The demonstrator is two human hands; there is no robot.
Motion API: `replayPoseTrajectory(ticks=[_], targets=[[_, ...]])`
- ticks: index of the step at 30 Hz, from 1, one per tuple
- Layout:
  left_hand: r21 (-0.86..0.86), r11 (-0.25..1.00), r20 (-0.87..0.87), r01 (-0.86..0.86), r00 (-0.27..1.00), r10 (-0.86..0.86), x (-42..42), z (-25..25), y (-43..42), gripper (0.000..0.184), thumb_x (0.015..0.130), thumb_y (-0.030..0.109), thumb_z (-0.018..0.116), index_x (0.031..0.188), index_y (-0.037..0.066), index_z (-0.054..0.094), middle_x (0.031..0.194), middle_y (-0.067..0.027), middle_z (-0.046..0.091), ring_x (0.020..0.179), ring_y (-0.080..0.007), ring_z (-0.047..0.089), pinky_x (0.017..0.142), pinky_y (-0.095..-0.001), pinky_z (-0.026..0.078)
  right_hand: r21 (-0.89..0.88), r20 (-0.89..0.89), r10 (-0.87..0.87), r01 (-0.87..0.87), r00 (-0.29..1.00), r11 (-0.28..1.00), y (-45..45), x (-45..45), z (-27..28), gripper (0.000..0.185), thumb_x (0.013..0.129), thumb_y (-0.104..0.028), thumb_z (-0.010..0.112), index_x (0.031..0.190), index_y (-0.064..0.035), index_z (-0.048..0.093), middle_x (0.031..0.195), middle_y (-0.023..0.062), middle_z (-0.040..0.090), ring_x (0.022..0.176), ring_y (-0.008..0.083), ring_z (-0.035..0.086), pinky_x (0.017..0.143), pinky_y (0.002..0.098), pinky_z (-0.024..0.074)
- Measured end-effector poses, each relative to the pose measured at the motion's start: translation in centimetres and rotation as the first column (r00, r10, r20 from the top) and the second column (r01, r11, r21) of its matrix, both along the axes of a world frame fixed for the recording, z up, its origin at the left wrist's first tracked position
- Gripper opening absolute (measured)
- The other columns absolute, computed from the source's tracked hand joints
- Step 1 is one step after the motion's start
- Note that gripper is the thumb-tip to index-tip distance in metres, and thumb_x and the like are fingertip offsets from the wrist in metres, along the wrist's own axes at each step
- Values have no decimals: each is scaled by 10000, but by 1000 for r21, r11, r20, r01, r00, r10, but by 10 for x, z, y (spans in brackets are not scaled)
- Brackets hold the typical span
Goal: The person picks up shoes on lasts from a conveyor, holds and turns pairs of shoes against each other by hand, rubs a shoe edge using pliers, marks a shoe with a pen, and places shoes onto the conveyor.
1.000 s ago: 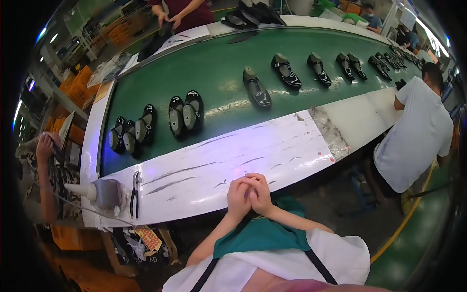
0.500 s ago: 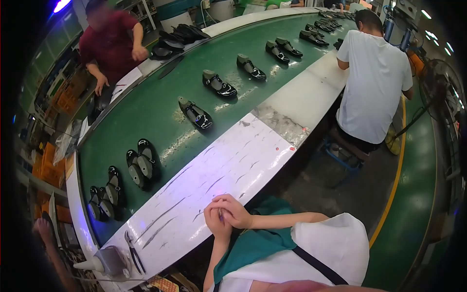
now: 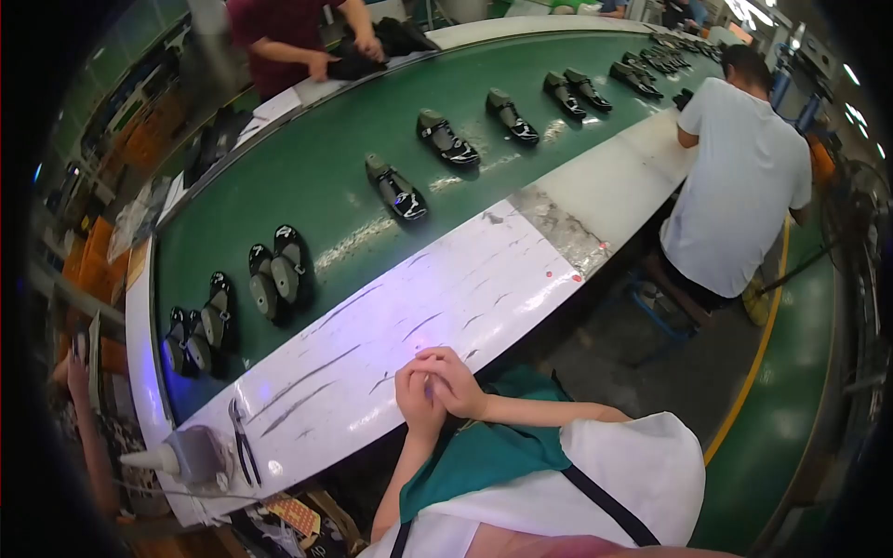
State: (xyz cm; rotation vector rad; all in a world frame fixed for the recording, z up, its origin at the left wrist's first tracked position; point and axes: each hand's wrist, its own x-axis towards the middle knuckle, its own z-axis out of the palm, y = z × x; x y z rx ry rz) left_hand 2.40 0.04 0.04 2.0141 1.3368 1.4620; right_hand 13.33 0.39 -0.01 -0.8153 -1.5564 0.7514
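Note:
My left hand and my right hand are clasped together over the near edge of the white worktop, fingers folded round each other. No object shows in them; the space between the palms is in shadow. To the left on the worktop lie a pair of dark-handled pliers and a squat bottle with a pale nozzle. Beyond the worktop, a black strapped shoe on a last rests on the green conveyor.
Several more black shoes line the belt, including a pair lying tilted at the left. A co-worker in a white shirt sits at the right. Across the belt, a person in a dark red top handles black items. An orange patterned piece lies below the worktop.
My hands stay clasped. The view has shifted, so shoes and belt sit a little differently in it. The person across the belt has moved their hands right onto the black items.

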Motion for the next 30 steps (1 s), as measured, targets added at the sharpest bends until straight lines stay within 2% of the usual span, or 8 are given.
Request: replayPoseTrajectory(ticks=[4, 9, 16, 22, 24, 30], targets=[[-27, 999, -15, -39, 999, 39, 2, -3, 3, 300, 765, 39, 625, 1065, 35, 621, 1004, -134, 587, 903, -306, 571, 755, -360, 473, -11, -1, -2, 2, 1000, 1000, 4, 1, -5, 356, 816, 2, 434, 1132, -21, 596, 1166, 186, 513, 1046, 310, 528, 915, 373, 438], [32, 999, -16, -6, 1000, 7, 0, -4, 2, 257, 754, 16, 625, 1010, 25, 605, 1008, -131, 593, 890, -308, 573, 738, -362, 477, 11, -7, -43, 43, 999, 999, 3, -1, -10, 350, 822, -2, 439, 1135, -25, 595, 1168, 179, 519, 1023, 303, 542, 884, 362, 454], [46, 999, -39, 12, 999, -10, 1, -3, 3, 259, 760, 20, 629, 1018, 26, 611, 1004, -124, 595, 887, -303, 573, 735, -360, 479, 22, 22, -48, 47, 999, 999, 3, 2, -8, 351, 817, 32, 440, 1138, -16, 576, 1169, 178, 506, 1022, 283, 538, 892, 344, 447], [-14, 1000, -28, -7, 1000, 7, 4, -2, 1, 255, 799, 53, 622, 1051, 23, 613, 1007, -143, 591, 908, -309, 577, 743, -359, 476, 24, -3, -11, 11, 1000, 1000, 3, 2, -10, 345, 830, 10, 437, 1143, -20, 580, 1173, 178, 502, 1045, 285, 531, 901, 344, 443], [17, 1000, -34, -6, 999, 6, 4, -4, 4, 242, 806, 62, 621, 1045, 25, 612, 1005, -141, 591, 899, -305, 579, 732, -351, 476, 27, 2, -31, 31, 1000, 999, 5, 2, -10, 337, 828, 16, 453, 1137, -10, 585, 1160, 183, 517, 1007, 306, 544, 863, 351, 458], [54, 998, -48, -13, 999, 15, 3, 0, 3, 274, 775, 24, 634, 1048, 38, 621, 990, -116, 594, 876, -294, 580, 730, -352, 483, 23, -28, -16, 17, 999, 1000, 4, 1, -11, 337, 829, 23, 452, 1134, -12, 589, 1164, 183, 516, 1001, 305, 546, 853, 348, 460]])
